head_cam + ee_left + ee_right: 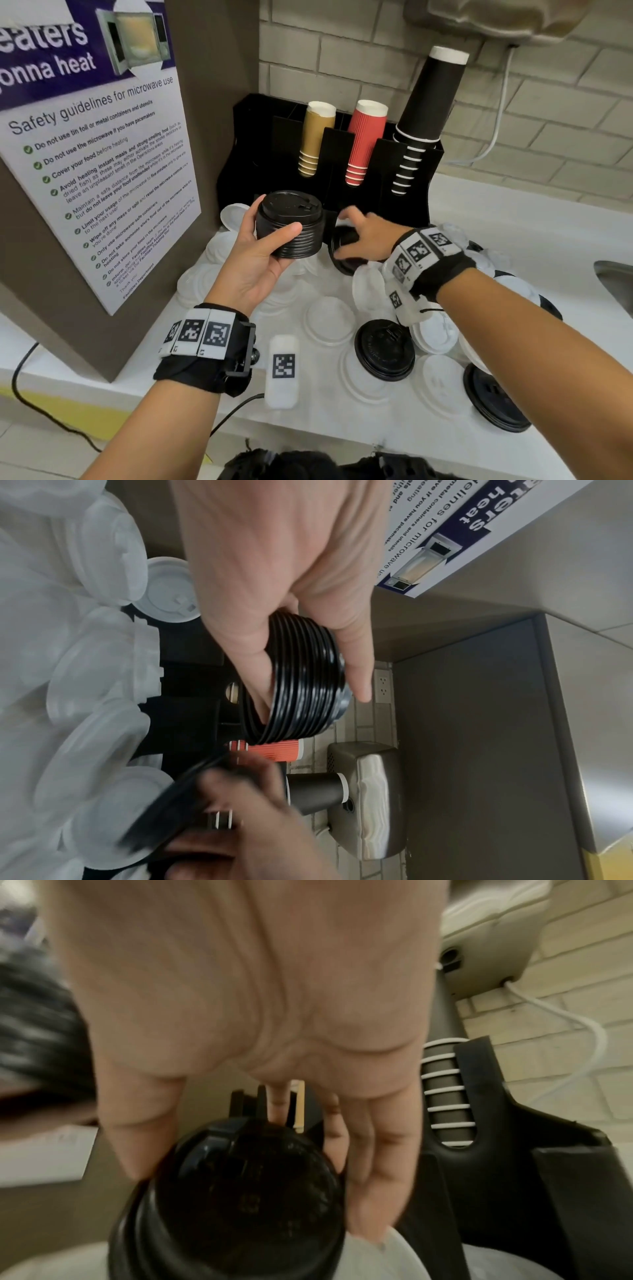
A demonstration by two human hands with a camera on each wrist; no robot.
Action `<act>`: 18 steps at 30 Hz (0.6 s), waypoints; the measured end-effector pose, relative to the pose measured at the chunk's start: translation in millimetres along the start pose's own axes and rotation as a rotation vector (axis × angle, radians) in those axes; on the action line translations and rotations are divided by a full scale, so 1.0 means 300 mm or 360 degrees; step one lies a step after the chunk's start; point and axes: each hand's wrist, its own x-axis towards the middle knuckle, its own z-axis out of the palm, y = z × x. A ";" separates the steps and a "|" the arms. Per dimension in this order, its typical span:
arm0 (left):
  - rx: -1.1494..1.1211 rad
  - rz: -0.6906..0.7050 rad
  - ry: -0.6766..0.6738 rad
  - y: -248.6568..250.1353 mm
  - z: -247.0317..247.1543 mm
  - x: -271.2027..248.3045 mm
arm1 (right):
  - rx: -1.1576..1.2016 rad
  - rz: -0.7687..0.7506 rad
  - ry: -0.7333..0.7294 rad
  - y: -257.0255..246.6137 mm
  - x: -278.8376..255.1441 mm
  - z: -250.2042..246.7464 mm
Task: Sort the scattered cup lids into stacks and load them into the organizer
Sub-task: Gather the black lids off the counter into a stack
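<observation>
While the left hand (263,260) cradles a stack (291,224) of nested black lids above the counter (513,222), thumb curled over the front and fingers wrapped behind, the right hand (363,240) reaches down beside it and closes on another black lid (342,250), tilted on edge among the white ones. The stack is held top up and level, just in front of the organizer (414,192), probably so that each new lid can be dropped straight onto it without the pile slipping apart. In the left wrist view the ribbed rims of the stack (304,680) sit tight together between thumb and fingers, which suggests a firm side grip rather than a palm rest.

The right wrist view shows the fingers (377,1150) alongside the dark lid (240,1191) and the thumb on its other side; it is blurred, but the hand appears to grip it by the rim.

White lids (329,318) lie scattered flat over most of the counter, with more black lids (385,349) near the front edge among them. Sorting by colour seems to be the step in hand: black ones are being gathered first, the white left where they fell. The organizer's upper slots hold tan (315,137), red (364,140) and black cups (424,102); its lower lid bays are mostly hidden behind the hands, so whether any lids are loaded cannot be told.
</observation>
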 end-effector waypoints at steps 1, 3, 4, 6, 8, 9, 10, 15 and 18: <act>0.0009 0.0008 0.0004 0.000 0.002 0.000 | 0.0167 -0.0047 0.0084 0.001 0.000 -0.020; 0.0024 0.0013 0.0005 -0.002 0.008 0.001 | 0.0547 -0.0158 0.0259 -0.001 -0.008 -0.049; 0.0024 0.0012 0.0008 -0.004 0.010 0.001 | 0.0735 -0.0200 0.0336 -0.005 -0.017 -0.058; 0.0017 0.0006 0.0003 -0.010 0.012 0.002 | 0.1021 -0.0234 0.0427 -0.015 -0.046 -0.070; 0.0032 -0.0006 -0.0026 -0.016 0.012 0.002 | 0.1241 -0.0237 0.0430 -0.023 -0.084 -0.078; 0.0046 -0.0016 -0.0042 -0.020 0.013 0.002 | 0.1336 -0.0258 0.0432 -0.024 -0.103 -0.081; 0.0064 -0.0030 -0.0055 -0.024 0.014 0.002 | 0.1408 -0.0296 0.0443 -0.025 -0.123 -0.082; 0.0189 -0.0072 -0.0123 -0.042 0.025 -0.002 | 0.1353 -0.0458 0.0515 -0.038 -0.198 -0.065; 0.0266 -0.0078 -0.0177 -0.053 0.039 -0.008 | 0.1224 -0.0497 0.0566 -0.045 -0.215 -0.055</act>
